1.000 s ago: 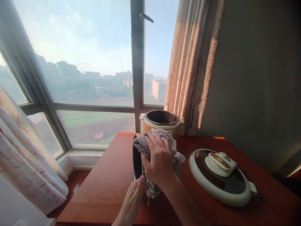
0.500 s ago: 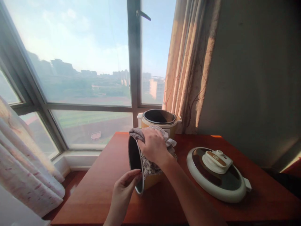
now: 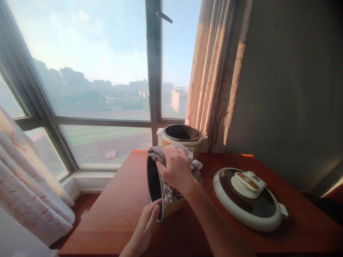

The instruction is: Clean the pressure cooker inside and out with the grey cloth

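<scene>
An inner pot point(image 3: 154, 184) lies tipped on its side on the red-brown table point(image 3: 120, 210), its dark opening facing left. My left hand point(image 3: 148, 223) grips the pot's lower rim. My right hand point(image 3: 175, 169) presses a grey cloth point(image 3: 167, 191) against the pot's outer wall, fingers spread over the cloth. Behind them stands the cooker base point(image 3: 183, 137), open and without its lid.
The round white cooker lid point(image 3: 250, 200) lies flat on the table to the right. A large window point(image 3: 88, 71) fills the back, with curtains at the left point(image 3: 29, 185) and the right point(image 3: 214, 71). A grey wall point(image 3: 294, 89) stands at the right.
My right hand with the cloth has slid from the pot's near side up to its top and shifted a little. My left hand has taken hold of the lower rim.
</scene>
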The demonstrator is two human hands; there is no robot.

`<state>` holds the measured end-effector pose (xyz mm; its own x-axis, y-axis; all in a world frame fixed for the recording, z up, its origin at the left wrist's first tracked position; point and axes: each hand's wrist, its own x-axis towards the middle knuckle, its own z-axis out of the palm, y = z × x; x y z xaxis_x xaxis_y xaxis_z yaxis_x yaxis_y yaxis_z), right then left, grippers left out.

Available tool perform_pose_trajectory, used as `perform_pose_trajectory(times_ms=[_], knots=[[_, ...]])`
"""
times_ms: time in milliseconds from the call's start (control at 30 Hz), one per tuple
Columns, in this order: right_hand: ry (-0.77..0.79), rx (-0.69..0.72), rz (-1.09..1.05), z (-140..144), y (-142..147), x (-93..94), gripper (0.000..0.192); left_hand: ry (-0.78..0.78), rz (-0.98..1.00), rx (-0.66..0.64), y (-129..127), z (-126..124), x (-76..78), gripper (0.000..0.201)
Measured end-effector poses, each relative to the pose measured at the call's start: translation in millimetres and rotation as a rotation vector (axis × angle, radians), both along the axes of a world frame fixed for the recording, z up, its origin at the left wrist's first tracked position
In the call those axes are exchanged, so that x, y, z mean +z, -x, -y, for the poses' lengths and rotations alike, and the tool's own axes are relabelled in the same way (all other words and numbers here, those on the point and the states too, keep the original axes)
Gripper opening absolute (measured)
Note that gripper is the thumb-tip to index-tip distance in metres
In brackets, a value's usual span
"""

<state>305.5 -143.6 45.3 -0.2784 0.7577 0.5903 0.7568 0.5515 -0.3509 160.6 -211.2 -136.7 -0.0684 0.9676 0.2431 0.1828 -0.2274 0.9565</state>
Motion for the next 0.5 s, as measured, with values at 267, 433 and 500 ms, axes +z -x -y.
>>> perform_pose_trajectory(times_ms=[267,433,500], knots=[[-0.03,-0.028,-0.027,1.2,3.2,-6.1,0.045,-0.29,-0.265,-0.193,-6.2,16.0,12.9,0.048],[-0.094,-0.03,-0.05,13.8,0.5,-21.3,0.051,-0.313,-0.236,-0.128,-14.7,17.7,18.4,0.052],[-0.155,-0.039,-0.077,24.4,-0.6,-33.7,0.054,-0.273,-0.21,-0.097,-15.2,19.5,14.2,0.052]])
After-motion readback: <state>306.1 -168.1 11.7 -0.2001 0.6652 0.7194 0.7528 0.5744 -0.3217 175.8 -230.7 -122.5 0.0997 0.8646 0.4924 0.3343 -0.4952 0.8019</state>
